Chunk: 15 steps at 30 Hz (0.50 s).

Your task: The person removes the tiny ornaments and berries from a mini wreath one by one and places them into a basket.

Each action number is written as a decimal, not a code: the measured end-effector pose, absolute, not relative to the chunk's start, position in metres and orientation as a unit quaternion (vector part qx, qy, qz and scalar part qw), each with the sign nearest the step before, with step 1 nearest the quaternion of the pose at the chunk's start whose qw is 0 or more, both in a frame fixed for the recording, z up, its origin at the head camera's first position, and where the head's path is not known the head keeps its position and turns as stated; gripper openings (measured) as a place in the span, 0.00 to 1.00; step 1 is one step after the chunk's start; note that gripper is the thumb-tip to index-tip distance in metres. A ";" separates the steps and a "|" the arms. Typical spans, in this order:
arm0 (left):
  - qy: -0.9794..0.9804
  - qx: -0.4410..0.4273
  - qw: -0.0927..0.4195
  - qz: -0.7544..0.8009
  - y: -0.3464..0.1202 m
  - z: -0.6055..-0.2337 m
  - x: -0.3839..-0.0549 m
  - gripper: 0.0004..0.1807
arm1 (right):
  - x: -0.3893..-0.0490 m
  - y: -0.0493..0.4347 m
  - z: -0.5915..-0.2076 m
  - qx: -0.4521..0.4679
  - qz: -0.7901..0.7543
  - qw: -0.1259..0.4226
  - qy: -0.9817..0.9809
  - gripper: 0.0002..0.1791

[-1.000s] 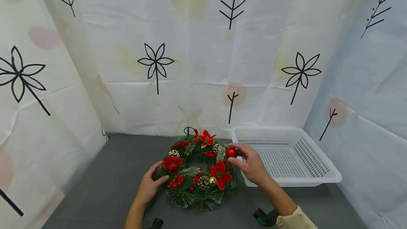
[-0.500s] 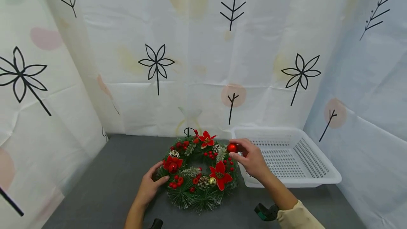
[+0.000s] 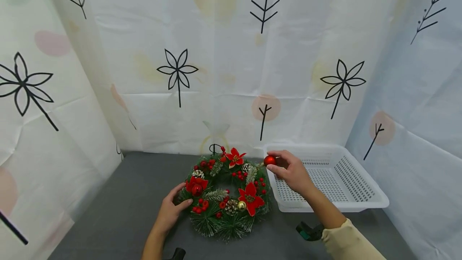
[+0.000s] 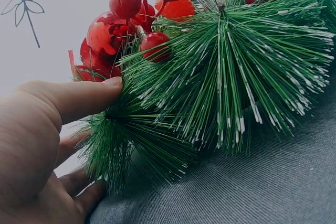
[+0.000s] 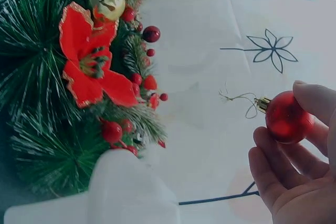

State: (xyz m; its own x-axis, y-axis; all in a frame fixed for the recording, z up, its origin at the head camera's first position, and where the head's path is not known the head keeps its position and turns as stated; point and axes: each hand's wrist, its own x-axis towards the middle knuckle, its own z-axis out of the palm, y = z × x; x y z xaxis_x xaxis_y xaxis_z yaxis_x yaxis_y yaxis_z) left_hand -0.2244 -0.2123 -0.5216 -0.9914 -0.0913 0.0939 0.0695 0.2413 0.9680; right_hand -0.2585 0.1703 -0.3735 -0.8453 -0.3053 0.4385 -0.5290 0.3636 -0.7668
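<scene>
A green Christmas wreath with red poinsettias, berries and pinecones lies on the dark table. My left hand holds its left edge; in the left wrist view the thumb lies over the pine needles, with the other fingers around the outer side. Between thumb and fingertips, my right hand pinches a shiny red bauble, up and to the right of the wreath, overlapping the white basket's left rim in the head view. The right wrist view shows the bauble's gold cap and a loose string loop.
A white perforated plastic basket stands right of the wreath, behind my right forearm. The grey tabletop stretches to the left. Patterned white curtains enclose the table at the back and both sides.
My right hand has lifted the red bauble away from the wreath's right side, moving up and right toward the basket's edge. My left hand stays on the wreath.
</scene>
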 end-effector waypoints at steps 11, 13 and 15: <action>-0.789 0.006 0.066 -0.611 -0.212 -0.522 -0.225 0.36 | -0.272 0.179 -0.371 0.230 0.498 0.092 -0.831 0.21; -0.789 0.006 0.067 -0.611 -0.212 -0.522 -0.224 0.36 | -0.273 0.180 -0.370 0.230 0.497 0.090 -0.832 0.21; -0.788 0.006 0.067 -0.613 -0.212 -0.522 -0.225 0.36 | -0.268 0.177 -0.363 0.226 0.492 0.088 -0.836 0.20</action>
State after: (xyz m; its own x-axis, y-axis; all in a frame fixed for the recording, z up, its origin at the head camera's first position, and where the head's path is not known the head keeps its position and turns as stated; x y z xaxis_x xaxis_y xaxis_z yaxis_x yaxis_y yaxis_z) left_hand -0.2246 -0.2122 -0.5224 -0.9911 -0.0908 0.0975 0.0722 0.2495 0.9657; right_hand -0.2680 0.1775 -0.3627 -0.8824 -0.2907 0.3698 -0.4645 0.4137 -0.7830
